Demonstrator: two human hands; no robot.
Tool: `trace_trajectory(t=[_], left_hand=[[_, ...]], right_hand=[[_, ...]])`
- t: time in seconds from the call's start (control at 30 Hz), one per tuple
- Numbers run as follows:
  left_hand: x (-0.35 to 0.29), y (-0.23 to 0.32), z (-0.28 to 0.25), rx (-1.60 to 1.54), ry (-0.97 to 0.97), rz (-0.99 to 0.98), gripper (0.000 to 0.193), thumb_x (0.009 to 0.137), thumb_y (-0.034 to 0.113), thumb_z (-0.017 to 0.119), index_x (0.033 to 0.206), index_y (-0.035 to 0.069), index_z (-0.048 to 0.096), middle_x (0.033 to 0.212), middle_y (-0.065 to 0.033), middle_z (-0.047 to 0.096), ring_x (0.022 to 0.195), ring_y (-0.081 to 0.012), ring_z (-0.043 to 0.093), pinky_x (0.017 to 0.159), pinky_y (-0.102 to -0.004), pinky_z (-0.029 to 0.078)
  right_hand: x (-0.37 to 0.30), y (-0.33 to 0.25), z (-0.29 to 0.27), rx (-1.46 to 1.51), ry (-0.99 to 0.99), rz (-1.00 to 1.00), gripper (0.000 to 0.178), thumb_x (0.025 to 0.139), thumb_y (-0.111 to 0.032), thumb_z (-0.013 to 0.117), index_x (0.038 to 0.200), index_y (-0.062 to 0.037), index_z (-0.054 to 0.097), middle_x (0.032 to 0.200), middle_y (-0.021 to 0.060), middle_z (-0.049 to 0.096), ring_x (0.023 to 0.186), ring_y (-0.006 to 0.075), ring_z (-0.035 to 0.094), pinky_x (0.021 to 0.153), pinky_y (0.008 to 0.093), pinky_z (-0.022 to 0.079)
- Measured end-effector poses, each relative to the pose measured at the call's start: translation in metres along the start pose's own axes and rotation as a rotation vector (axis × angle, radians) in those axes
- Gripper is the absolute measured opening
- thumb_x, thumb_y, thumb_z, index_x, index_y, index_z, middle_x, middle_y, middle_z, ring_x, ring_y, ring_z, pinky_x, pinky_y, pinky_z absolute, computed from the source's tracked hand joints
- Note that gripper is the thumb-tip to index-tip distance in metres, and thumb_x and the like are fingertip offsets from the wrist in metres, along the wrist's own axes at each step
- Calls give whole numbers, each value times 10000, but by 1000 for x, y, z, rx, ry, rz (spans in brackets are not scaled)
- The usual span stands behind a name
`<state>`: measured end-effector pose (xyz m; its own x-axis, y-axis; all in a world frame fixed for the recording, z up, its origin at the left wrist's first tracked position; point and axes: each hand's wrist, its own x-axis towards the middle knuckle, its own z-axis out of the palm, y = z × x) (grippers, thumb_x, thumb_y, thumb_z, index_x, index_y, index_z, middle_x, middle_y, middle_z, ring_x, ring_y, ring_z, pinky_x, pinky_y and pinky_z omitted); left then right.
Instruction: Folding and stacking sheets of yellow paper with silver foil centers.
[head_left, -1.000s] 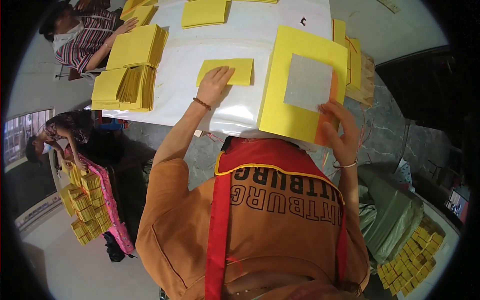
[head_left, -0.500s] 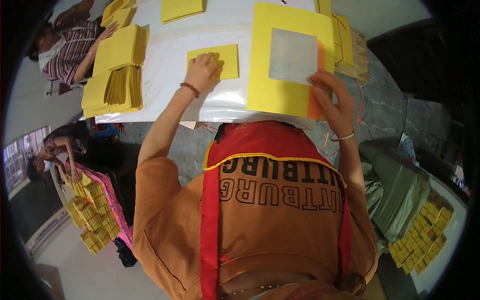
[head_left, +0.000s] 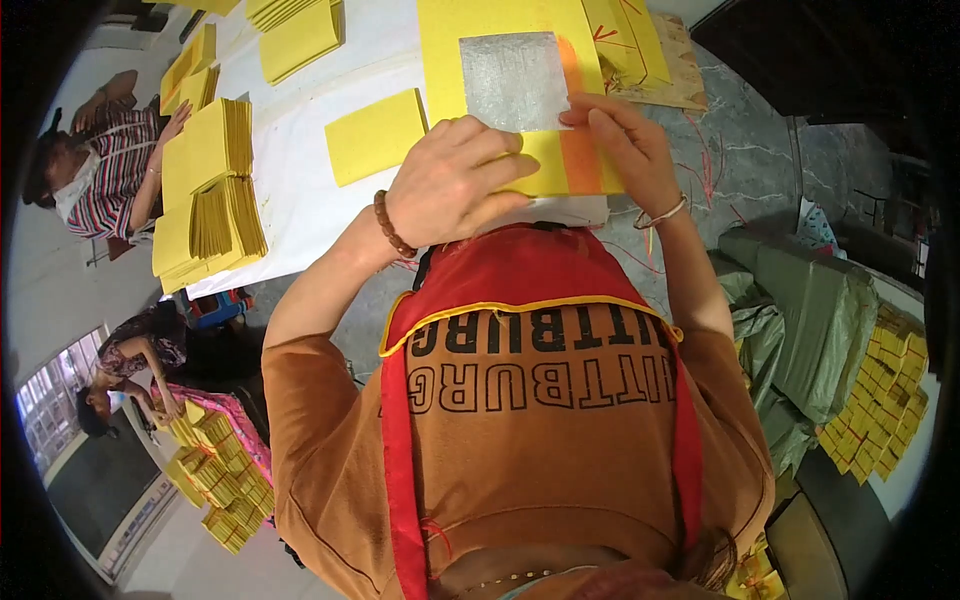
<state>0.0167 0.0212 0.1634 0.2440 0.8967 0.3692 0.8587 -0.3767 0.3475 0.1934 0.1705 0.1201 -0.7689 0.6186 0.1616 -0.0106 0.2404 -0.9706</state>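
Observation:
A large yellow paper sheet point(head_left: 440, 60) lies at the table's near right, bearing a silvery translucent rectangle point(head_left: 515, 80) and an orange strip point(head_left: 580, 165) along its right side. My left hand point(head_left: 460, 175) is bent over its near left part, thumb at the near edge and curled fingers on top, gripping the paper. Across the right edge reaches my right hand point(head_left: 635, 145). Its fingers are stretched out and rest on the orange strip by the rectangle's near right corner. To the left of the sheet is a smaller flat yellow paper piece point(head_left: 375, 135), touched by neither hand.
Folded yellow stacks point(head_left: 210, 150) line the white table's point(head_left: 290, 185) left edge, where a person in a striped top point(head_left: 115, 150) stands. More yellow stacks point(head_left: 300, 40) lie farther back. Tied yellow bundles point(head_left: 880, 390) and a green covered pile point(head_left: 795, 310) are at right.
My left hand has left the smaller yellow paper and moved right onto the large sheet. My right hand stays at the sheet's right side. The whole view has shifted and tilted.

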Motion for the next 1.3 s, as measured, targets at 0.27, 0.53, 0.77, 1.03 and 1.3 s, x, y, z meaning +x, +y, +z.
trace_trajectory(t=[0.27,0.53,0.77,1.03,1.3], left_hand=[[8,-6,1,-361,0,-183,136,799,150,610,800,15,624,729,-94,598,681,-252,570,597,-329,457],[15,-4,-6,-536,-127,-431,102,769,107,597,772,10,626,638,-70,561,551,-159,530,516,-283,420],[19,-7,-7,-681,-157,-567,127,775,114,586,764,-7,625,598,-29,537,536,-85,467,507,-250,391],[12,-18,-11,-773,-258,-642,215,785,174,627,924,11,635,759,-59,605,697,-119,546,626,-263,441],[-14,-43,-22,137,-138,-104,473,734,193,657,1191,139,550,1256,-89,483,1183,-300,401,975,-406,317]], right_hand=[[2,-1,-7,163,-37,-4,395,960,-278,367,1087,35,573,933,88,644,927,131,565,887,260,399],[2,-2,-4,153,-28,27,397,964,-276,360,1101,37,562,924,92,646,923,131,563,874,259,407],[2,2,-9,171,-68,21,418,969,-286,334,1124,42,542,953,109,640,955,150,575,877,267,413],[7,20,-19,-449,-128,-396,322,719,-143,681,1038,-158,641,1150,19,599,1256,261,385,999,396,297],[11,22,-23,-374,-102,-367,205,723,-113,658,925,-151,663,1095,5,626,1182,249,466,977,384,300]])
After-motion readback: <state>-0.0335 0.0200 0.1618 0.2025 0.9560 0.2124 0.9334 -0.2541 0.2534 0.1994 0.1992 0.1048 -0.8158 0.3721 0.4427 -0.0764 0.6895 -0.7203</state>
